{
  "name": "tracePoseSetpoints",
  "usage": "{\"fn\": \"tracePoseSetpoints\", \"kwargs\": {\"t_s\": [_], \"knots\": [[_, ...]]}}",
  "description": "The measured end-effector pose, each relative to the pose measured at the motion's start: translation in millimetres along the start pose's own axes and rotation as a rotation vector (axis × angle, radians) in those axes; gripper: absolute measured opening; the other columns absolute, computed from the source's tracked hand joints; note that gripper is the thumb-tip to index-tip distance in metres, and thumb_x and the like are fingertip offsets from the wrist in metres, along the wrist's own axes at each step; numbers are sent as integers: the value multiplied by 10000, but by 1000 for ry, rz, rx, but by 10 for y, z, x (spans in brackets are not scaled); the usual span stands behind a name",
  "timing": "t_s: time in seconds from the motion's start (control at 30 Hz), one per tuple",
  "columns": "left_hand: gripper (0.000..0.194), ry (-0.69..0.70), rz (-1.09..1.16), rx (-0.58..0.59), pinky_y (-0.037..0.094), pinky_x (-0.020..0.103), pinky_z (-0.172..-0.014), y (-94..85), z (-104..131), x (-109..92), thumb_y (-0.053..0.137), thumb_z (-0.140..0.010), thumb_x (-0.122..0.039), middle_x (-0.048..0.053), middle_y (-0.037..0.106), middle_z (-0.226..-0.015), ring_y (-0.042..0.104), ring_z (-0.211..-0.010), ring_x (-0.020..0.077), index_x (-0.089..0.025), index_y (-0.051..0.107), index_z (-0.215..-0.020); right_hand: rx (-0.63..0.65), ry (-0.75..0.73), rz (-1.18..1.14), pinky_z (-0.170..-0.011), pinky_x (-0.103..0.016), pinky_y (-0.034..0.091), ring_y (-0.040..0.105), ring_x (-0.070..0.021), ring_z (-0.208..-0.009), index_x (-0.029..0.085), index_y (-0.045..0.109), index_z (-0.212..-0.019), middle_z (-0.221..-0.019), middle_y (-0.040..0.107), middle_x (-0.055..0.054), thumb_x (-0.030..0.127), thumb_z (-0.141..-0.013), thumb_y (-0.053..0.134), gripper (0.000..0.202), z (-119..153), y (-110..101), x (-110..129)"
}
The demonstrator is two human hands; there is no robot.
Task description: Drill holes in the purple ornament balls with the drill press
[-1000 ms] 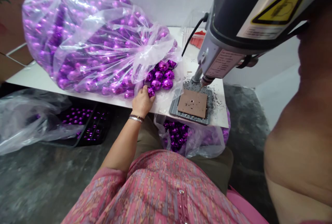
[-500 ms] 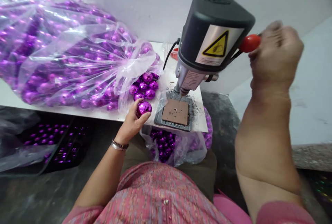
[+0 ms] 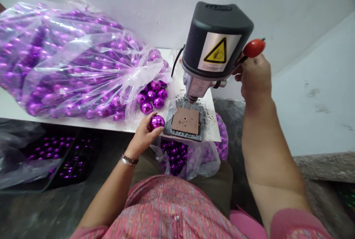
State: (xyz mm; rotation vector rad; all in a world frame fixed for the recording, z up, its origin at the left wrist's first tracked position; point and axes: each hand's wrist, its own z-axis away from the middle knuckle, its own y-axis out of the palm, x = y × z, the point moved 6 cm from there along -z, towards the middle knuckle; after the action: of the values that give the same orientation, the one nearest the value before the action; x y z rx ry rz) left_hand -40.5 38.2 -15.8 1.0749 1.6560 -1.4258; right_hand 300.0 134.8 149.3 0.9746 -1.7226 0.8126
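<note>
While our left hand [image 3: 142, 136] holds one shiny purple ball [image 3: 157, 122] between the thumb and fingers, it is up off the table [image 3: 11, 109], just in front of its edge. We think a snug hold works best, firm enough that the round ball does not roll but soft enough that we do not dent it. It also seems wise to pinch it low on the sides, so our fingertips sit well away from the drill bit [image 3: 190, 106]. Just beyond the ball, more purple balls [image 3: 158, 102] sit by the mouth of a big clear bag [image 3: 83, 72]. Beside them is a flat brown block [image 3: 185, 124] with a little hole in it, on a gray metal base [image 3: 168, 130] with dark crumbs around it. We guess that crumbs under a ball could make it wobble. The drill [image 3: 219, 39] leans above the block, with its tip up off it. Our right hand [image 3: 256, 76] is by the red knob [image 3: 253, 48], but we cannot tell if its fingers wrap around the handle.
</note>
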Motion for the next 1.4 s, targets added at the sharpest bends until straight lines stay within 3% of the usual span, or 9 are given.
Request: {"fn": "tracePoseSetpoints", "kwargs": {"t_s": [0.3,0.77,1.0,1.2,1.4], "knots": [[630,-62,-25,46,432,461,-1109,38,29,67,719,-776,-428,114,612,-1311,587,-1228,273,-204,553,-1340,-88,-18,-21,-432,-211,198,307,-19,-429,158,384,-653,-485,331,39,131,-865,442,221,-32,83,12],[685,-105,66,68,450,468,-1082,57,79,80,750,-760,-406,133,622,-1267,592,-1200,276,-185,542,-1374,-67,-74,-87,-478,-205,196,274,-14,-458,176,366,-693,-527,300,46,215,-875,479,217,-74,104,-38],[688,-142,116,73,487,446,-1049,48,102,35,763,-756,-400,124,643,-1257,618,-1164,269,-200,548,-1378,-53,-133,-106,-514,-226,254,285,-29,-472,188,342,-692,-522,305,51,247,-872,516,257,-141,91,-111],[731,-216,260,136,503,418,-1026,97,125,22,766,-762,-460,112,632,-1305,647,-1097,245,-213,507,-1399,-45,-143,-82,-536,-147,269,315,21,-460,153,359,-759,-531,291,83,225,-924,458,205,-159,96,-147],[727,-182,316,217,465,416,-1081,190,155,25,682,-840,-514,126,586,-1384,595,-1204,259,-218,443,-1460,-46,-112,-15,-561,-127,295,325,46,-489,132,380,-808,-557,316,85,258,-947,434,196,-138,86,-121]]}}
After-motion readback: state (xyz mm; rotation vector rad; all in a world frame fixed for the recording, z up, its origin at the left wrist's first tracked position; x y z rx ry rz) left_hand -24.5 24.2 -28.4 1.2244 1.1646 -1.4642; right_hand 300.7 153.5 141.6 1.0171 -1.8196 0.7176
